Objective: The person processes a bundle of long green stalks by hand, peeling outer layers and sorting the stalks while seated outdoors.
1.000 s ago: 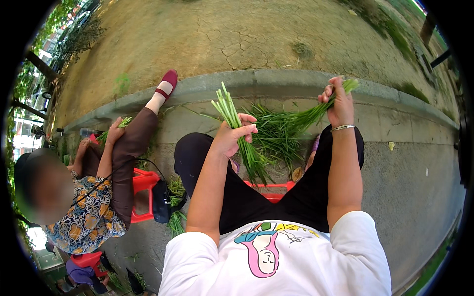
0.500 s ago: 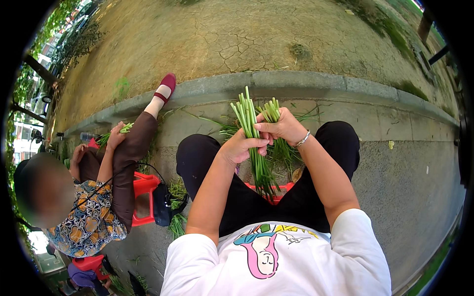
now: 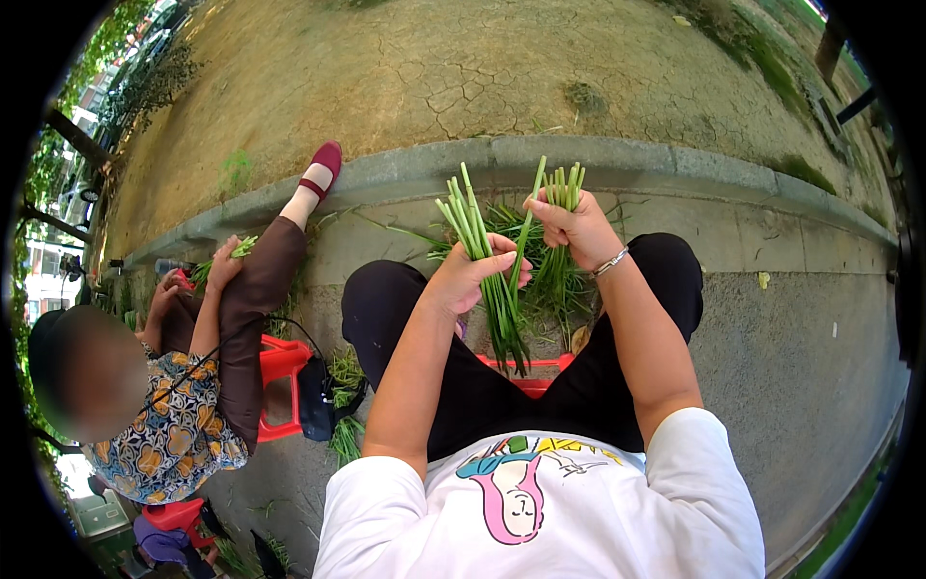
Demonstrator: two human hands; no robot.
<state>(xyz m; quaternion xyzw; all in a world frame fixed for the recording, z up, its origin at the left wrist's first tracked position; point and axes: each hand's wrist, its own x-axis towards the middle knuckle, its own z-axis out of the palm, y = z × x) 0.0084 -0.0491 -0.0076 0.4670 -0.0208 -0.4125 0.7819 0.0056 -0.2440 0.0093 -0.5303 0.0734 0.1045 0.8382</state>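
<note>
My left hand (image 3: 471, 274) is closed round a loose bunch of long green stalks (image 3: 501, 318), which look like chives. Their pale cut ends fan out above the fingers, and the thin green ends hang down toward my lap. To its right, my right hand (image 3: 579, 234) grips a second bunch of green stalks (image 3: 563, 183). Thumb and fingertips of that hand also pinch one single stalk (image 3: 534, 193), which slants from the left bunch toward the right. A silver bracelet (image 3: 611, 261) circles my right wrist. Below the hands lies a heap of loose green stalks (image 3: 555, 299) on the ground.
Part of a red plastic stool (image 3: 532, 387) shows between my legs. At left a seated person (image 3: 169, 415) holds more green stalks, near another red stool (image 3: 282, 362) and a black bag (image 3: 316, 400). A stone kerb (image 3: 584, 162) runs ahead, with cracked earth beyond.
My hands have moved apart, the right one shifting right with its bunch. One stalk now stands out from the left bunch, pinched by my right fingers.
</note>
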